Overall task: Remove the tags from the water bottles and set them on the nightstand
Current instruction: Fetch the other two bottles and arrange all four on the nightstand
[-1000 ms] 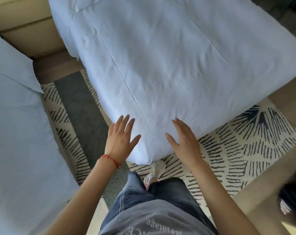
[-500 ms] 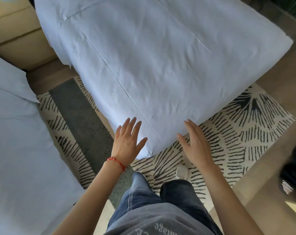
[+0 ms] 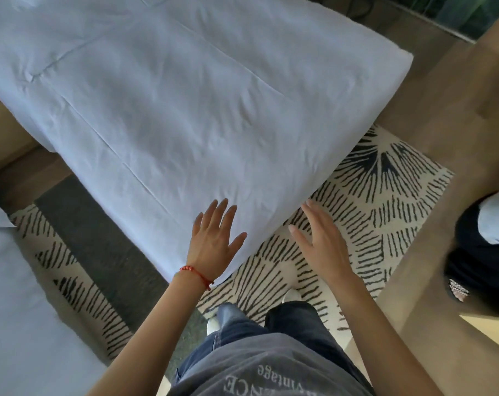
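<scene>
White bedding covers the bed (image 3: 185,110), its near corner over a striped rug (image 3: 371,201). Left hand (image 3: 212,241), fingers spread, is over that corner; right hand (image 3: 322,244), fingers straight, hovers above the rug beside it. Neither holds anything. No bottles or nightstand in view.

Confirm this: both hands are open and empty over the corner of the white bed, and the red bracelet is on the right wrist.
Not quite. The head view shows the red bracelet on the left wrist, not the right. The rest holds: the left hand and right hand are open and empty by the corner of the white bed.
</scene>
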Action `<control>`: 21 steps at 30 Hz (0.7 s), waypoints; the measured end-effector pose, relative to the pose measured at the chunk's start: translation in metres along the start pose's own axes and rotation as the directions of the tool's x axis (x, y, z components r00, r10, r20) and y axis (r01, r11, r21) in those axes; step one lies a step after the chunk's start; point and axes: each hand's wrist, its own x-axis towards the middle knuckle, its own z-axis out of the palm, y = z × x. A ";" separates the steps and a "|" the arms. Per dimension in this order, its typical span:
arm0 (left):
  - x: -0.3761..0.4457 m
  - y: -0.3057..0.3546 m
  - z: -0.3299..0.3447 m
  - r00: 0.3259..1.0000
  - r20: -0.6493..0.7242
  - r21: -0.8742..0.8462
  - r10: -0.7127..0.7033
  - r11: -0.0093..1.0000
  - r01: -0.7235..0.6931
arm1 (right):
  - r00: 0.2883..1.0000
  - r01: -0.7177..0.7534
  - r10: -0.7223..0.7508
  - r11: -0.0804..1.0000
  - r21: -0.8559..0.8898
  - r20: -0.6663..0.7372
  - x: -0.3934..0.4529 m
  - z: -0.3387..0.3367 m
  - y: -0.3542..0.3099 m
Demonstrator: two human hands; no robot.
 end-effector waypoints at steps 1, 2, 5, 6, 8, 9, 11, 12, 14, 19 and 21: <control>0.011 0.012 0.005 1.000 0.004 0.003 0.009 1.000 -0.009 | 1.000 -0.001 0.001 1.000 -0.004 0.002 0.005 -0.009 0.012; 0.022 0.025 0.010 1.000 0.005 0.005 0.015 1.000 -0.015 | 1.000 -0.001 0.001 1.000 -0.010 0.004 0.011 -0.018 0.025; 0.057 0.061 0.024 1.000 -0.008 0.001 0.002 1.000 -0.002 | 1.000 -0.008 0.008 1.000 -0.019 -0.003 0.028 -0.045 0.065; 0.067 0.069 0.027 1.000 -0.018 -0.001 -0.008 1.000 0.008 | 1.000 -0.012 0.012 1.000 -0.019 -0.006 0.033 -0.052 0.076; 0.091 0.089 0.034 1.000 -0.025 0.005 -0.008 1.000 0.008 | 0.999 -0.029 0.029 0.999 -0.021 -0.020 0.045 -0.069 0.102; 0.101 0.098 0.037 1.000 -0.019 0.014 0.002 1.000 -0.001 | 0.999 -0.042 0.041 0.999 -0.021 -0.030 0.051 -0.076 0.114; 0.125 0.118 0.044 0.999 0.006 0.027 0.038 0.999 -0.038 | 0.996 -0.080 0.080 0.997 0.002 -0.037 0.065 -0.090 0.138; 0.137 0.127 0.046 0.998 0.015 0.030 0.056 0.998 -0.056 | 0.995 -0.094 0.095 0.995 0.015 -0.038 0.072 -0.096 0.148; 0.165 0.141 0.052 0.996 0.038 0.037 0.080 0.996 -0.081 | 0.991 -0.127 0.128 0.991 0.030 -0.045 0.090 -0.104 0.166; 0.256 0.173 0.065 0.986 0.075 0.054 0.150 0.987 -0.154 | 0.980 -0.185 0.188 0.981 0.054 -0.070 0.158 -0.124 0.209; 0.299 0.186 0.066 0.980 0.096 0.057 0.175 0.982 -0.181 | 0.973 -0.213 0.218 0.975 0.067 -0.074 0.191 -0.138 0.224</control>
